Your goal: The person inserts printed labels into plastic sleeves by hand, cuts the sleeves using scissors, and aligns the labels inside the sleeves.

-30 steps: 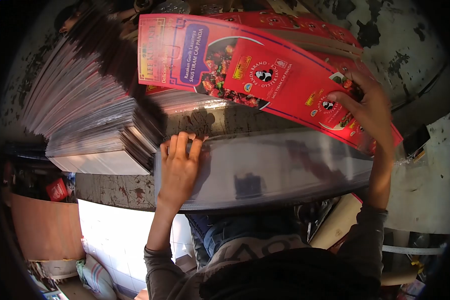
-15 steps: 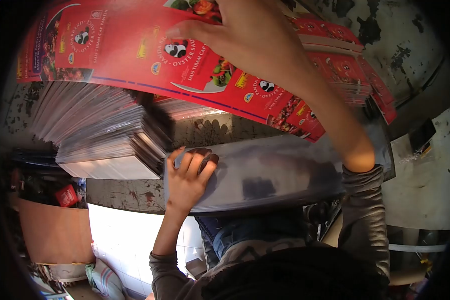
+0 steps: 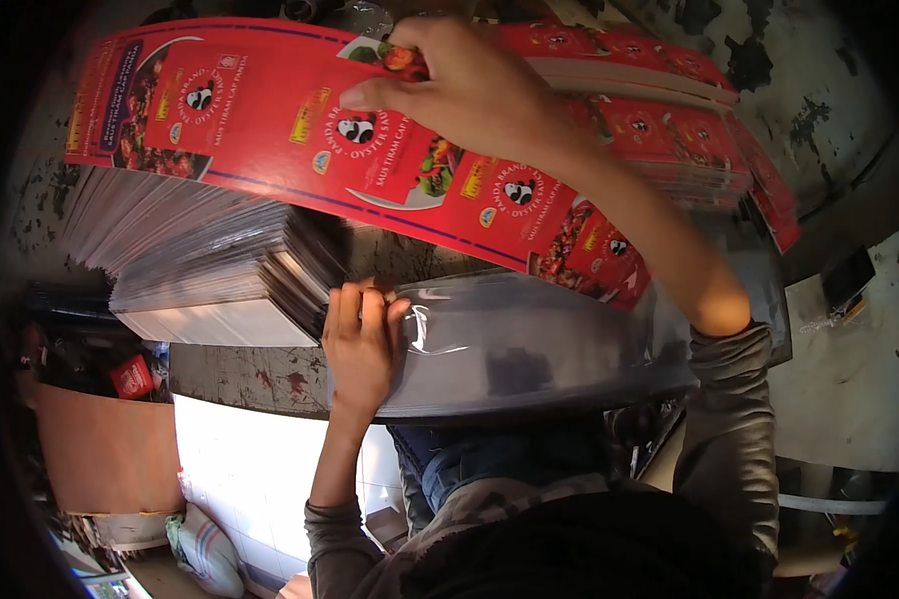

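My right hand [image 3: 454, 80] grips a long red printed cardboard sheet [image 3: 270, 120], thumb on its printed face and fingers over the far edge. Panda logos and food pictures run along the strip, which slants over the table. My left hand [image 3: 358, 344] is closed at the near left corner of a stack of clear plastic sheets [image 3: 539, 349]. Its fingers curl around the edge of the top sheet, where a bright glare shows a bend. Left of that hand, a fanned stack of plastic-covered sheets [image 3: 200, 265] leans over, partly under the red sheet.
More red printed sheets [image 3: 659, 150] lie stacked at the back right. The worn table's front edge [image 3: 250, 374] curves near my body. Below left stand an orange-brown box [image 3: 110, 449] and a white sack [image 3: 208, 549] on the floor.
The red sheet has swung slightly right and toward me. My left fingers have drawn up at the plastic's corner, and the top sheet now bends with a glare beside them.
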Action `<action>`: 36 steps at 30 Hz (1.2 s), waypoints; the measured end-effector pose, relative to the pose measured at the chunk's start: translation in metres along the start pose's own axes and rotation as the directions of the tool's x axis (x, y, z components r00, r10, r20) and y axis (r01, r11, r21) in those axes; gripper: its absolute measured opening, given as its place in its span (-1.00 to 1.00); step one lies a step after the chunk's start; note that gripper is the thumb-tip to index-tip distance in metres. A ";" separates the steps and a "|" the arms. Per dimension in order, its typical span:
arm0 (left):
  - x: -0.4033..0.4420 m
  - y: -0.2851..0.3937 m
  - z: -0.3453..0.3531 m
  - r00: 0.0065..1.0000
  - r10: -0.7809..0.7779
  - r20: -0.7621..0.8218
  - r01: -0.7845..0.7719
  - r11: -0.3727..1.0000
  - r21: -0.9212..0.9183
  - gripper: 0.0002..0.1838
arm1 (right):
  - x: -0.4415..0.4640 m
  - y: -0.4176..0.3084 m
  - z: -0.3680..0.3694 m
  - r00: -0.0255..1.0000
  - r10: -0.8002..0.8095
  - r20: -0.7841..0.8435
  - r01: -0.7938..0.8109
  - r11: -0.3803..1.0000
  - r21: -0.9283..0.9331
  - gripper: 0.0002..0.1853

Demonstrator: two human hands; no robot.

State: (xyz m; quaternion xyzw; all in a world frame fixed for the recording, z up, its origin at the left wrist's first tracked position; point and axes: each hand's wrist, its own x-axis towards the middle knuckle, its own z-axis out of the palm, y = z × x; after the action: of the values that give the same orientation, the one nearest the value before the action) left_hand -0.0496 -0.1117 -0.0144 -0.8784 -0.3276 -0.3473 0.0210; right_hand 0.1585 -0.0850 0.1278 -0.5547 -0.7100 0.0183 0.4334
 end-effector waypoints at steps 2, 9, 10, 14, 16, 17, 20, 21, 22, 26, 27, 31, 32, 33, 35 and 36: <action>0.001 0.002 -0.005 0.996 -0.082 -0.019 0.082 0.996 0.025 -0.78 | -0.032 0.017 -0.015 0.999 0.023 0.028 -0.022 0.999 -0.032 -0.61; 0.006 -0.031 -0.014 0.938 -0.348 0.018 0.339 0.902 -0.269 -0.77 | -0.127 0.074 -0.091 0.949 0.176 0.261 -0.123 0.971 -0.207 -0.62; 0.003 -0.037 -0.010 0.902 -0.412 0.129 0.428 0.815 -0.390 -0.75 | -0.134 0.077 -0.094 0.946 0.170 0.275 -0.115 0.972 -0.204 -0.62; 0.013 -0.029 -0.009 0.710 -0.560 0.427 0.704 0.587 -0.400 -0.73 | -0.153 0.089 -0.085 0.907 0.302 0.292 -0.246 0.945 -0.215 -0.66; 0.012 -0.035 -0.009 0.689 -0.512 0.513 0.724 0.521 -0.452 -0.79 | -0.155 0.092 -0.080 0.891 0.355 0.285 -0.310 0.931 -0.192 -0.68; 0.008 -0.038 -0.006 0.746 -0.444 0.497 0.664 0.439 -0.605 -0.71 | -0.155 0.090 -0.079 0.881 0.376 0.288 -0.333 0.924 -0.187 -0.68; 0.005 -0.042 -0.003 0.808 -0.342 0.480 0.573 0.264 -0.776 -0.44 | -0.156 0.091 -0.076 0.887 0.382 0.261 -0.341 0.921 -0.188 -0.69; 0.007 -0.040 -0.006 0.770 -0.384 0.510 0.615 0.230 -0.754 -0.49 | -0.156 0.092 -0.074 0.903 0.362 0.231 -0.324 0.927 -0.189 -0.69; 0.009 -0.038 -0.008 0.729 -0.426 0.536 0.652 0.197 -0.732 -0.55 | -0.157 0.093 -0.072 0.901 0.364 0.235 -0.325 0.927 -0.189 -0.69; 0.003 -0.042 -0.003 0.705 -0.459 0.540 0.675 0.201 -0.710 -0.61 | -0.155 0.099 -0.065 0.937 0.316 0.150 -0.262 0.919 -0.296 -0.64; 0.001 -0.044 -0.003 0.695 -0.457 0.555 0.691 0.212 -0.691 -0.62 | -0.153 0.100 -0.065 0.952 0.273 0.138 -0.213 0.915 -0.342 -0.62; -0.002 -0.046 -0.004 0.692 -0.466 0.552 0.694 0.217 -0.687 -0.61 | -0.145 0.102 -0.065 0.960 0.236 0.148 -0.169 0.916 -0.364 -0.59; -0.003 -0.046 -0.005 0.692 -0.469 0.549 0.693 0.217 -0.688 -0.61 | -0.143 0.102 -0.065 0.958 0.247 0.147 -0.182 0.918 -0.352 -0.59; -0.004 -0.047 -0.007 0.744 -0.401 0.535 0.649 0.242 -0.721 -0.59 | -0.142 0.101 -0.064 0.955 0.257 0.148 -0.195 0.919 -0.342 -0.59; -0.004 -0.046 -0.010 0.793 -0.332 0.511 0.599 0.263 -0.757 -0.58 | -0.142 0.102 -0.065 0.955 0.262 0.141 -0.200 0.916 -0.349 -0.58; -0.003 -0.043 -0.013 0.810 -0.299 0.504 0.571 0.209 -0.794 -0.60 | -0.143 0.103 -0.066 0.953 0.275 0.130 -0.214 0.910 -0.356 -0.58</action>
State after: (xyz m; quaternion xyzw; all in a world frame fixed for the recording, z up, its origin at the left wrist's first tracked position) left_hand -0.0848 -0.0829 -0.0148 -0.6360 -0.3078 -0.3501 -0.6150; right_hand 0.2809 -0.1904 0.0312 -0.7016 -0.6630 -0.0003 0.2609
